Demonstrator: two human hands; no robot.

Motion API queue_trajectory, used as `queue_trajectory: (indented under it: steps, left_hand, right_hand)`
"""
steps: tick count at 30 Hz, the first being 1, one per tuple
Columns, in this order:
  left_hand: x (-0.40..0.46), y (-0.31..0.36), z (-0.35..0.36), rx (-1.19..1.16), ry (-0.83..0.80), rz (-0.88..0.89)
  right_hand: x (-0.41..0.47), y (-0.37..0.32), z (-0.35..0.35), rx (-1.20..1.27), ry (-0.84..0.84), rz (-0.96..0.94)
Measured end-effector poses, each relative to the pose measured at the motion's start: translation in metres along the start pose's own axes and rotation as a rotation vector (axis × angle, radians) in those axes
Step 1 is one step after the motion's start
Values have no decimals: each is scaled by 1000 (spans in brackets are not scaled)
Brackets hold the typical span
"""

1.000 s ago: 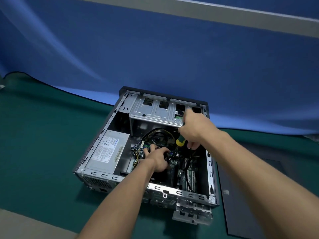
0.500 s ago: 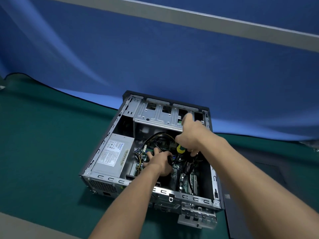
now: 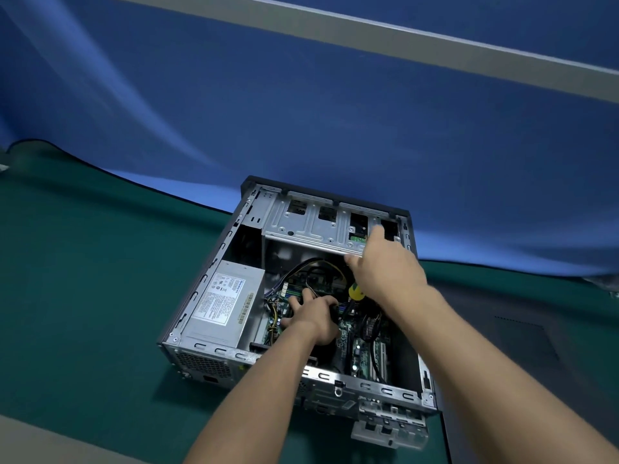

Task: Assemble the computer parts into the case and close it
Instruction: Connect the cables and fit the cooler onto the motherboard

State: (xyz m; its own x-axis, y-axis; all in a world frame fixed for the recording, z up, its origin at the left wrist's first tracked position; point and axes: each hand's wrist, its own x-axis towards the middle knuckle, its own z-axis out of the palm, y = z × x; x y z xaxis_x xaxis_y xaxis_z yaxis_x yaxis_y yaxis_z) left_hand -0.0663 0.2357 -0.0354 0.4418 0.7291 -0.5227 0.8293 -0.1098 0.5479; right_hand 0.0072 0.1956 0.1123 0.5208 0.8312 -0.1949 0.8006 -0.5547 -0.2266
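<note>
The computer case [image 3: 214, 262] lies on its side on the green mat [image 3: 83, 279], its open side facing up, and serves here as the landmark. Inside it, against the left wall, sits the grey power supply [image 3: 224, 304] with its label facing up. Along the far edge of the case runs the silver drive cage [image 3: 315, 222]. The motherboard [image 3: 360, 343] covers the case floor to the right of the power supply, with a loop of black and yellow cables [image 3: 315, 262] lying over its far part.

The left hand [image 3: 313, 316] reaches into the middle of the case and rests on the motherboard area; its fingers point toward the power supply and curl around something dark beneath the palm, though what it holds cannot be told. The right hand [image 3: 385, 272] is above the case's far right part, its fingers wrapped around a screwdriver [image 3: 355, 293] whose yellow handle end shows below the palm; the forefinger stretches out toward the drive cage's near edge. The shaft points down into the case, and its tip is hidden among the cables.

A dark side panel [image 3: 522, 363] lies flat on the mat just right of the case. A blue backdrop [image 3: 301, 128] rises beyond the case's far side.
</note>
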Motion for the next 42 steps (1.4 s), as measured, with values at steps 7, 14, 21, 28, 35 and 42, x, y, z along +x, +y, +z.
queue_trajectory:
  steps: [7, 14, 21, 28, 35, 42]
  left_hand:
    - [0, 1, -2, -9, -13, -1]
    - [3, -1, -2, -62, -4, 2]
    - [5, -3, 0, -65, 11, 4]
    - [6, -3, 0, -56, 11, 10]
    - [3, -2, -1, -34, 13, 15]
    - [2, -1, -4, -45, -12, 16]
  right_hand:
    - [4, 2, -11, 58, -135, 122]
    - [1, 12, -6, 45, -41, 122]
    - [-3, 11, -2, -45, 8, 85]
    - [-10, 10, -4, -93, 1, 20]
    - [-7, -1, -1, 1, -56, 40]
    - [-1, 9, -6, 411, -171, 151]
